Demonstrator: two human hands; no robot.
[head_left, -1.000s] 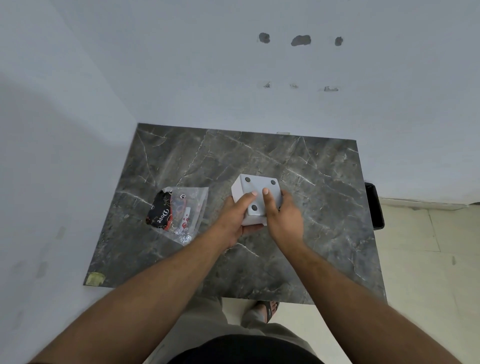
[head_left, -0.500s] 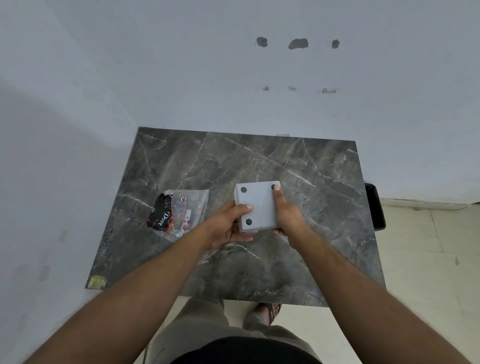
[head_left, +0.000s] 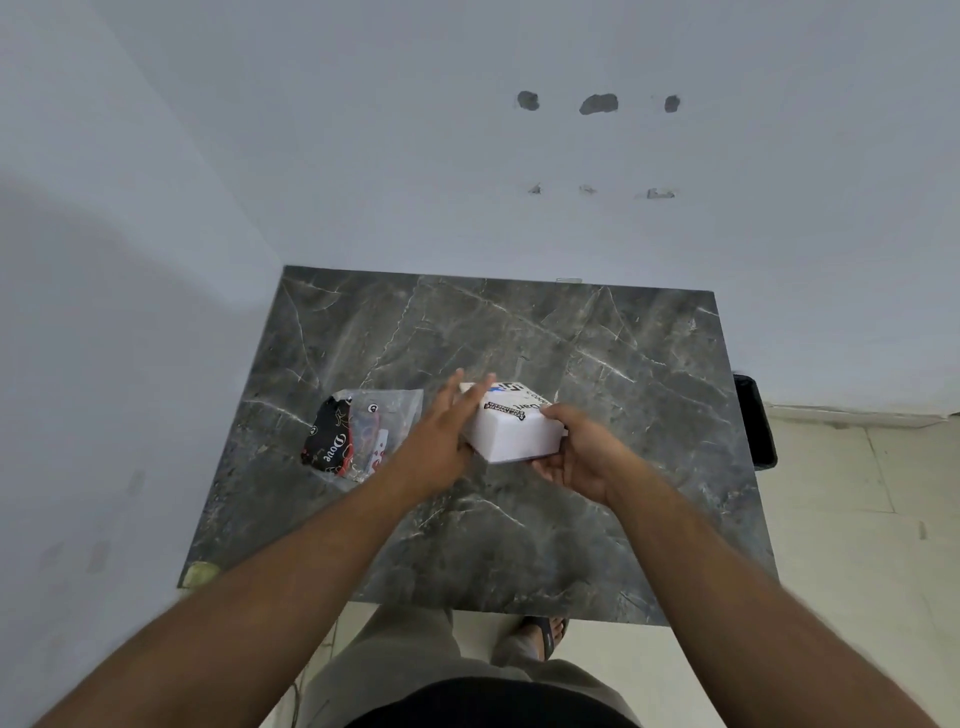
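We hold the white box (head_left: 511, 428) over the middle of the dark marble table (head_left: 571, 545), our right hand (head_left: 576, 454) curled round its right corner and our left hand (head_left: 441, 436) laid flat, fingers straight, against its left side. The plastic bag (head_left: 363, 436) lies just beside our left hand. The tabletop is bare from the box to the far and right edges.

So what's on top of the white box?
The white box shows, on its upper face, a black sticker and printed lettering. The right hand grips it, thumb on that face; the left hand lays straight fingers over its left corner, hiding any print there.
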